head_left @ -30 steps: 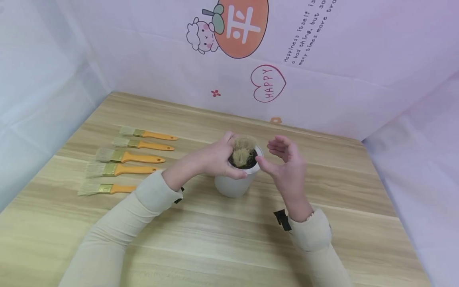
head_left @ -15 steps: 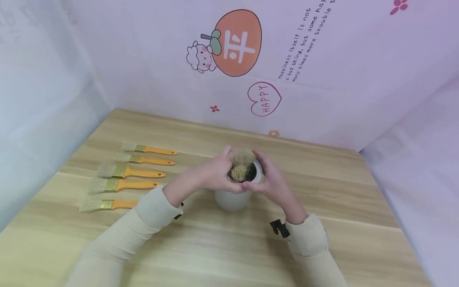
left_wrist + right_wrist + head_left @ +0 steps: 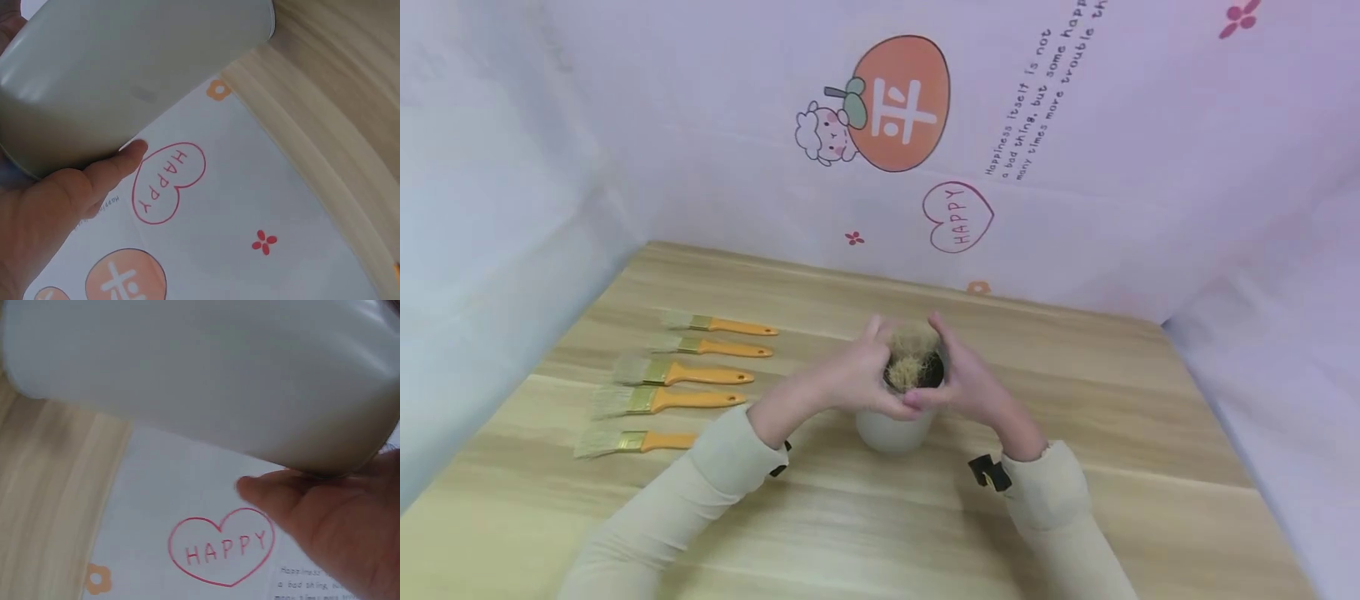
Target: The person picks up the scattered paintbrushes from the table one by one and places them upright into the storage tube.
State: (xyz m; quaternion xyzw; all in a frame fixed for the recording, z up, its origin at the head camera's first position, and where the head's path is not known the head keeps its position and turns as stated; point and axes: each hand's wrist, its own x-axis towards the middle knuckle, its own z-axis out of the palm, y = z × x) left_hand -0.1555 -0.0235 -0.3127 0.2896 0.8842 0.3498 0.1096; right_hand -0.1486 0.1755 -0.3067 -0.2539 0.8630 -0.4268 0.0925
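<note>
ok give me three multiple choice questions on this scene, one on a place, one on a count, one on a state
1. Where do the orange-handled paint brushes lie on the wooden table?
A. left of the pot
B. right of the pot
C. inside the pot

2. How many brushes lie in that row?
A. three
B. five
C. seven

3. How is the round white pot with tan bristly tufts handled?
A. untouched
B. one hand only
C. both hands at its rim

Answers:
1 A, the row lies past the left hand.
2 B, five orange handles show.
3 C, the left hand and the right hand close round the rim from both sides.
</note>
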